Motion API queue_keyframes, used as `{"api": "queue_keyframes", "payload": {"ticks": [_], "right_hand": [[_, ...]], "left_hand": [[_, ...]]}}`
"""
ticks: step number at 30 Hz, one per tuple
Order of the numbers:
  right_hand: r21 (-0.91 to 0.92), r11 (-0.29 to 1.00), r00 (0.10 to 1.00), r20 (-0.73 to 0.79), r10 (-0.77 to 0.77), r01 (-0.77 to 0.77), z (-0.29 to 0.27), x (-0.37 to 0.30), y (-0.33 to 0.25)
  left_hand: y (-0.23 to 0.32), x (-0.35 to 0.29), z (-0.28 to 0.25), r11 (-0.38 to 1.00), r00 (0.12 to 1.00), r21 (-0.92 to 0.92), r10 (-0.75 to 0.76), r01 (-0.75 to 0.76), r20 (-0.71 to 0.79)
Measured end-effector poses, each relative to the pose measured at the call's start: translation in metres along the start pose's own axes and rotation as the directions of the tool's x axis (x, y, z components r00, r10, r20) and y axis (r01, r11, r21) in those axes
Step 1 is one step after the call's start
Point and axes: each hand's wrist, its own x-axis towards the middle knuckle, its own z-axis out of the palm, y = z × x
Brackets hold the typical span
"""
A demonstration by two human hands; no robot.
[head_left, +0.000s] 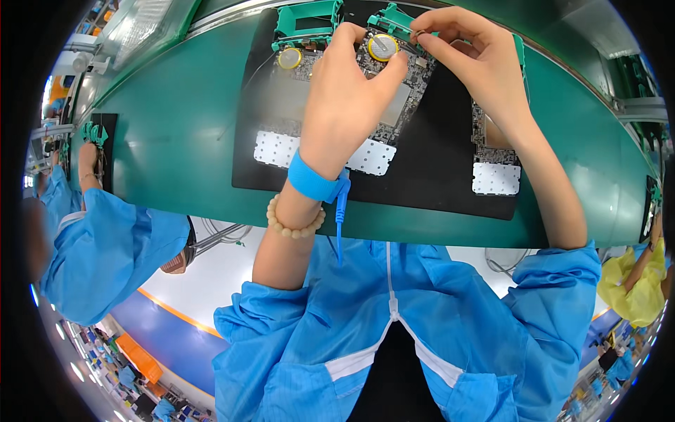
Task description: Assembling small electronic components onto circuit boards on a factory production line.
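Head view: the middle circuit board (416,83) lies on the black mat (436,155), its long axis running away from me and leaning right at the far end; its white perforated plate (374,156) faces me, its yellow-rimmed coin cell (383,47) the far side. My left hand (344,98) covers the board's left part, thumb and forefinger spread around the cell; whether they grip anything I cannot tell. At the board's far right corner my right hand (485,67) pinches a small dark piece (419,34), near the green bracket (390,17) at that end. Left of the board lies a second circuit board (278,98); well to its right, a third circuit board (496,133), partly hidden by my right hand.
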Motion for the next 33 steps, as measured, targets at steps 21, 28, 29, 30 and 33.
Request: {"api": "queue_keyframes", "payload": {"ticks": [21, 28, 29, 30, 33], "right_hand": [[0.179, 0.979, 0.995, -0.018, 0.102, -0.098, 0.005, 0.0, -0.005], [0.194, 0.977, 0.996, -0.007, 0.093, -0.09, 0.004, -0.003, -0.001], [0.195, 0.976, 0.995, -0.005, 0.102, -0.099, 0.004, -0.003, -0.001], [0.195, 0.976, 0.995, -0.006, 0.102, -0.099, 0.003, -0.003, 0.0], [0.176, 0.98, 0.996, 0.006, 0.093, -0.092, 0.001, -0.004, -0.001]], "left_hand": [[-0.007, -0.003, 0.007, 0.996, 0.998, -0.069, 0.05, -0.052, -0.025], [-0.008, -0.006, 0.009, 0.996, 0.999, -0.07, 0.047, -0.048, -0.02], [-0.008, -0.006, 0.009, 0.997, 0.999, -0.065, 0.049, -0.051, -0.019], [-0.009, -0.006, 0.01, 0.997, 0.999, -0.06, 0.052, -0.053, -0.017], [-0.01, -0.007, 0.012, 0.996, 0.998, -0.065, 0.064, -0.066, -0.021]]}}
